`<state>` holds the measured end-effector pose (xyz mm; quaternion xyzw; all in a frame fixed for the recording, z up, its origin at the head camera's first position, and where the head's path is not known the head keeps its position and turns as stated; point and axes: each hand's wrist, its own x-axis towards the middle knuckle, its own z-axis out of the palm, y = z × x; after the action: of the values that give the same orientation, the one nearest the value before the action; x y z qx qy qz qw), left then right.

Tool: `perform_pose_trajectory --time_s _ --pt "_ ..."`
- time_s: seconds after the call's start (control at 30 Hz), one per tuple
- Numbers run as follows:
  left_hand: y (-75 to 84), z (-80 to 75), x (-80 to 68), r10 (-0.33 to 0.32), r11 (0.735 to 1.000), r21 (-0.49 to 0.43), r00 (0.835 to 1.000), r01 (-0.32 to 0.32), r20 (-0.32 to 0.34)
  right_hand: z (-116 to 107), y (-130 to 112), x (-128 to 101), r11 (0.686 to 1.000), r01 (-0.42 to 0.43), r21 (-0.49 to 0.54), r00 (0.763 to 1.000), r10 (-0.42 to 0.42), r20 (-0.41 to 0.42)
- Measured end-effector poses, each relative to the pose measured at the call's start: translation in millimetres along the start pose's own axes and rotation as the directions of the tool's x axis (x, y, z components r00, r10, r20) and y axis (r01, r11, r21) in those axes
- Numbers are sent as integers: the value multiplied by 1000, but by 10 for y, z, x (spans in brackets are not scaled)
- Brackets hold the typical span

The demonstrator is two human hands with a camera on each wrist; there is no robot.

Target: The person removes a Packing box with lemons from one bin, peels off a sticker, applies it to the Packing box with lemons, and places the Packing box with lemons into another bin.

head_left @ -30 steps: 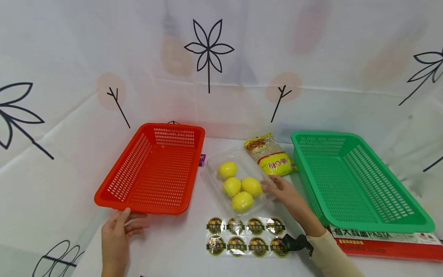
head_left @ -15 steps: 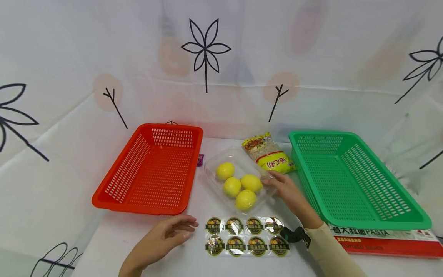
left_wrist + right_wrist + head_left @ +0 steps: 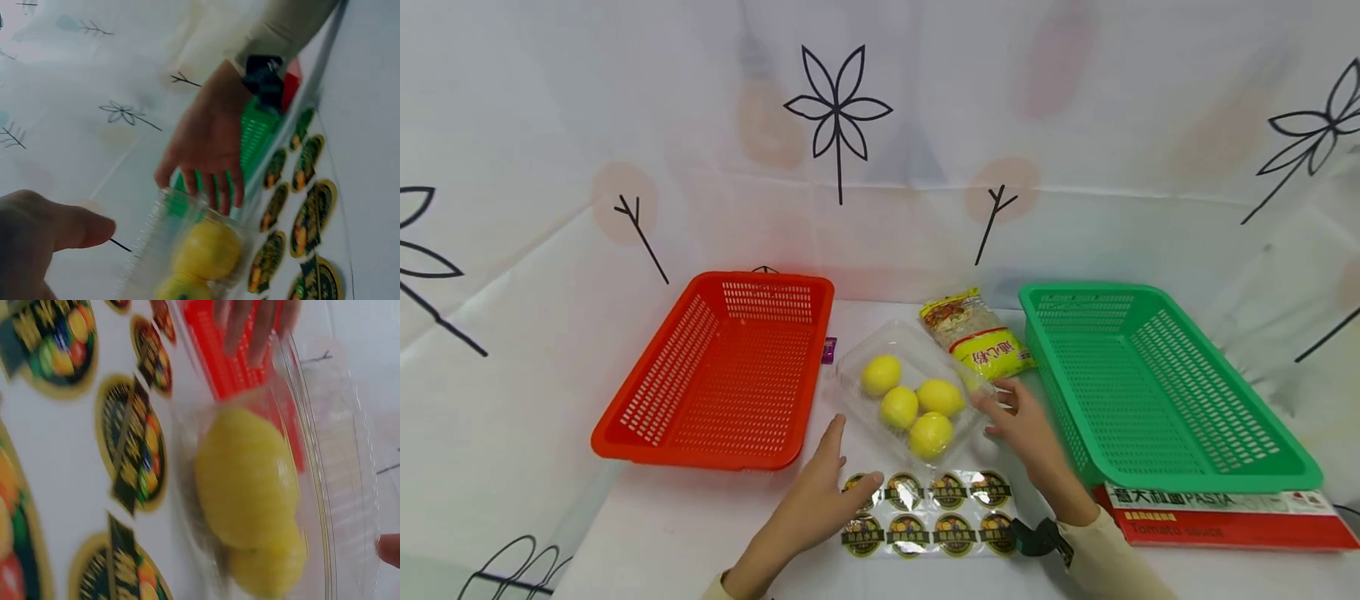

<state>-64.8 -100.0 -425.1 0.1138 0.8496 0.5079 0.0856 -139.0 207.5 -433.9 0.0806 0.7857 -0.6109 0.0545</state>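
A clear plastic box (image 3: 897,340) of several lemons (image 3: 930,436) lies at the middle of the table in the head view, turned at an angle. My left hand (image 3: 820,496) hovers at its near left side, fingers straight and thumb spread, holding nothing. By the right corner of the box is my right hand (image 3: 1026,425), its fingers loosely extended. In the left wrist view, the right hand (image 3: 209,140) has its fingertips at the box edge; firm contact cannot be told. Under the left thumb, part of a sticker sheet (image 3: 932,500) with round fruit labels is covered.
A red basket (image 3: 707,460) stands left and a green basket (image 3: 1210,482) right. Behind the box lies a yellow pasta bag (image 3: 988,352). A small purple packet (image 3: 828,350) is beside the red basket. A red tomato sauce box (image 3: 1232,529) lies under the green basket's front edge.
My left hand has left the red basket's front rim and moved right, toward the lemon box. The box has turned slightly. My right hand has stayed near its right corner, its fingers now looser.
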Motion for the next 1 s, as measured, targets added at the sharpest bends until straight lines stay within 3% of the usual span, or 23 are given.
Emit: perform_pose_trajectory --time_s 0.1,0.23,0.33,0.53,0.73,1.0 --pt "-72 54 137 9 999 -53 996 -14 -85 36 -1 -57 999 -22 37 1000 22 1" --pt "-175 87 320 2 983 -181 978 -41 -210 54 -16 -33 998 4 67 1000 -2 -24" --pt "-228 95 423 13 965 -249 966 -80 -259 50 -22 16 997 19 73 999 -16 -52" --pt "-307 114 495 20 940 -326 967 -105 -255 36 -25 90 997 -4 76 998 9 -66" --pt "-355 118 509 68 918 -363 966 -158 -248 48 -30 146 997 -14 76 997 20 -77" --pt "-390 162 488 69 920 -360 966 -158 -249 65 -16 179 995 -23 102 994 33 -103"
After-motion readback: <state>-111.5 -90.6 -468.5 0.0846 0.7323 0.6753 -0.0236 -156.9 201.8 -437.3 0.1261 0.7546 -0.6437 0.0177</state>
